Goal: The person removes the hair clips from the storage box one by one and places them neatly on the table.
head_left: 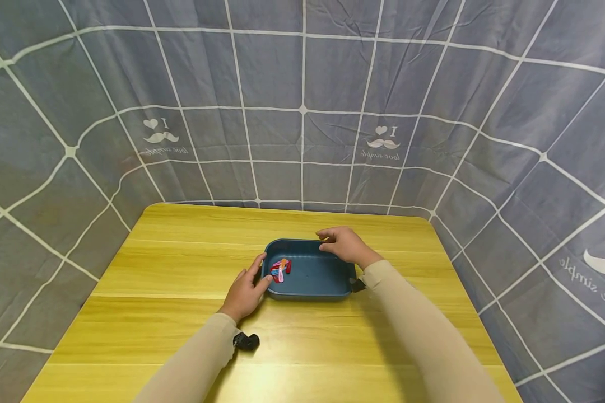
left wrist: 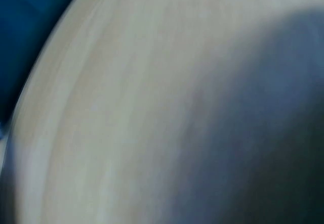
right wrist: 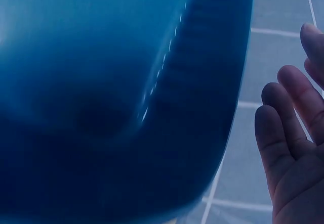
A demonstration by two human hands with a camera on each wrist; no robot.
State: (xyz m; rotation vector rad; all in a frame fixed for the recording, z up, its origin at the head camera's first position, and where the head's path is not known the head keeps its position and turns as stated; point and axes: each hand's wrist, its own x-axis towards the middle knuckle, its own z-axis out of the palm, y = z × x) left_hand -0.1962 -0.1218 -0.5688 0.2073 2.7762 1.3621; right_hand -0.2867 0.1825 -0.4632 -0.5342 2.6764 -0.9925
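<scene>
A dark blue rectangular plastic bin sits on the wooden table. Several small hair clips, in red, pink, orange and blue, lie in a heap at its left end. My left hand rests against the bin's left side, its fingers along the outside and its thumb at the rim close to the clips. Over the far right rim hovers my right hand, fingers slightly bent, nothing between them. In the right wrist view the fingers appear apart from the bin wall. The left wrist view is blurred, with no fingers showing.
The yellow wood-grain table extends around the bin on all sides. A grey curtain with white grid lines hangs behind the table and along both sides. A small black wrist camera sits at the left cuff.
</scene>
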